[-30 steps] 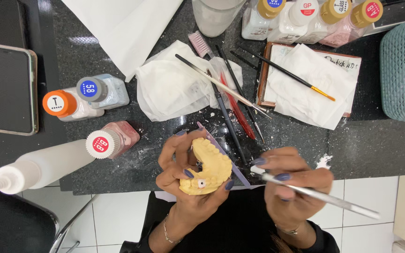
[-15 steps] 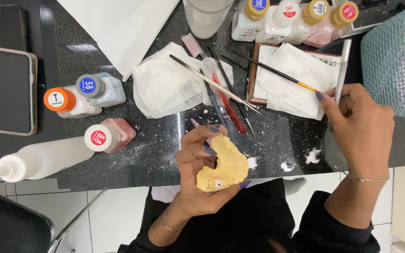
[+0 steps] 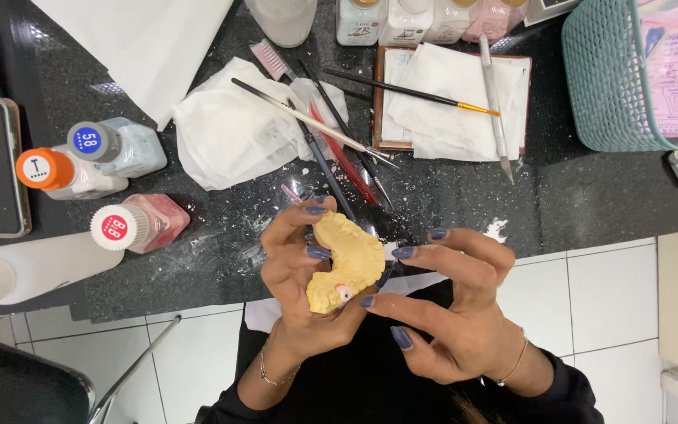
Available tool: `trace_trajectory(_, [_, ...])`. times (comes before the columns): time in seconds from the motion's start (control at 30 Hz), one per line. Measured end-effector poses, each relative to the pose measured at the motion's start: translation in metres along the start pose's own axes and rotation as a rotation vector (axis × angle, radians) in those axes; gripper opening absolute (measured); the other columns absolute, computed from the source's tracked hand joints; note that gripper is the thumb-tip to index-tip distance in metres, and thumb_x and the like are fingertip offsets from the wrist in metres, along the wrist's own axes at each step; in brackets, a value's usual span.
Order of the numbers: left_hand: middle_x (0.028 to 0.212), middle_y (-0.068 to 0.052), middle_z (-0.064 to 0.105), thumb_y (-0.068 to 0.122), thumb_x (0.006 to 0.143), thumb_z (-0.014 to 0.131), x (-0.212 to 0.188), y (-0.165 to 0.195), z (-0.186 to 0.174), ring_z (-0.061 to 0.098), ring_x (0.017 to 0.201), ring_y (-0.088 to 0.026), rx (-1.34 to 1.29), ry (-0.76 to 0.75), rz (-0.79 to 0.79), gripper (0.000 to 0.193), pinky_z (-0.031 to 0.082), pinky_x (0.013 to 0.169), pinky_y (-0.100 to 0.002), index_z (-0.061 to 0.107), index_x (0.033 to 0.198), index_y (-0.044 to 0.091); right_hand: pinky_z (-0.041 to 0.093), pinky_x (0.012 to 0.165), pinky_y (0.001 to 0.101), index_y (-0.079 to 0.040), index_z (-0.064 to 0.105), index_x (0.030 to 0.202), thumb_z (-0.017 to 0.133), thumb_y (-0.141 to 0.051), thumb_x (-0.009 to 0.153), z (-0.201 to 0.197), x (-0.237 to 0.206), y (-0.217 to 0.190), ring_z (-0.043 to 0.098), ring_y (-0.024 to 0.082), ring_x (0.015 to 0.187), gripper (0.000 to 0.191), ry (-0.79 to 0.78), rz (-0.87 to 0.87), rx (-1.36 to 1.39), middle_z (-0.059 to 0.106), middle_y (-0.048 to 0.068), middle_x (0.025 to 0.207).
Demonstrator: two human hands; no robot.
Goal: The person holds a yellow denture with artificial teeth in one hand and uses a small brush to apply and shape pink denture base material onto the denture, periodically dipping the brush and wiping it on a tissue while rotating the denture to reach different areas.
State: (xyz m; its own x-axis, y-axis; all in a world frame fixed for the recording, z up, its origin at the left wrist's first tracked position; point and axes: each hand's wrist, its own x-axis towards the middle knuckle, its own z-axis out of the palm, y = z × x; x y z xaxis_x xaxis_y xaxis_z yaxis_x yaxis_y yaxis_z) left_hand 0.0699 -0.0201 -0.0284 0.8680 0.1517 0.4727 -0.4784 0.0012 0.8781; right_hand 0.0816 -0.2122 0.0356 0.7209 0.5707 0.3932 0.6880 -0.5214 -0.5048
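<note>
So the yellow dental cast (image 3: 347, 263) is up off the tabletop (image 3: 590, 196), cradled in the left hand (image 3: 300, 283) just above the front edge. The left grip is clamped on it, thumb over the top and fingers wrapped underneath, which tilts the tooth side toward the face, probably for a good look. The right hand (image 3: 449, 302) has no tool in it; its fingers are spread, with two fingertips touching the cast's right edge, likely to steady it.

There's a small white-and-red bit (image 3: 344, 294) near the cast's lower end, too small to tell what exactly.

The metal carving tool (image 3: 496, 102) lies across the white tissue on the tray (image 3: 453, 98), next to a thin brush (image 3: 410, 92). More brushes (image 3: 331, 133) sit fanned on the crumpled tissue (image 3: 237, 129), all within easy reach. Capped bottles (image 3: 111, 184) lie off to the left.
</note>
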Motion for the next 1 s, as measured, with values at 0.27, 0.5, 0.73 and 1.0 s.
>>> trace_trajectory(0.27, [0.148,-0.015,0.034,-0.005,0.082,0.086,-0.002,0.002,0.003,0.044,0.140,-0.029,0.026,0.006,0.012,0.078,0.045,0.124,-0.049,0.034,0.136,0.016,0.039,0.105,0.0452,-0.024,0.077,0.113,0.064,-0.034,0.083,0.000,0.007,-0.002,0.039,0.034,0.124,0.034,-0.032,-0.026,0.009,0.050,0.009,0.131])
trace_trajectory(0.5, [0.149,-0.017,0.033,-0.005,0.083,0.084,-0.003,0.002,0.001,0.045,0.140,-0.030,0.016,0.007,0.007,0.077,0.047,0.122,-0.048,0.033,0.136,0.016,0.042,0.106,0.0447,-0.021,0.076,0.114,0.068,-0.029,0.082,0.002,0.011,0.000,0.040,0.035,0.125,0.034,-0.042,-0.040,0.071,0.048,0.010,0.134])
trace_trajectory(0.73, [0.149,-0.017,0.033,-0.003,0.084,0.084,-0.004,0.001,0.001,0.045,0.141,-0.031,0.038,0.003,0.007,0.076,0.049,0.121,-0.047,0.032,0.135,0.016,0.042,0.107,0.0445,-0.022,0.076,0.113,0.070,-0.027,0.083,0.005,0.011,-0.001,0.039,0.035,0.127,0.031,-0.041,-0.010,0.086,0.048,0.010,0.135])
trace_trajectory(1.0, [0.154,-0.014,0.031,-0.004,0.089,0.081,-0.007,0.010,0.001,0.042,0.145,-0.028,-0.210,0.041,-0.191,0.074,0.052,0.117,-0.041,0.032,0.141,0.016,0.047,0.109,0.0439,-0.016,0.060,0.130,0.073,-0.022,0.088,0.004,0.016,0.003,0.048,0.032,0.131,0.045,0.024,0.089,0.225,0.050,0.013,0.140])
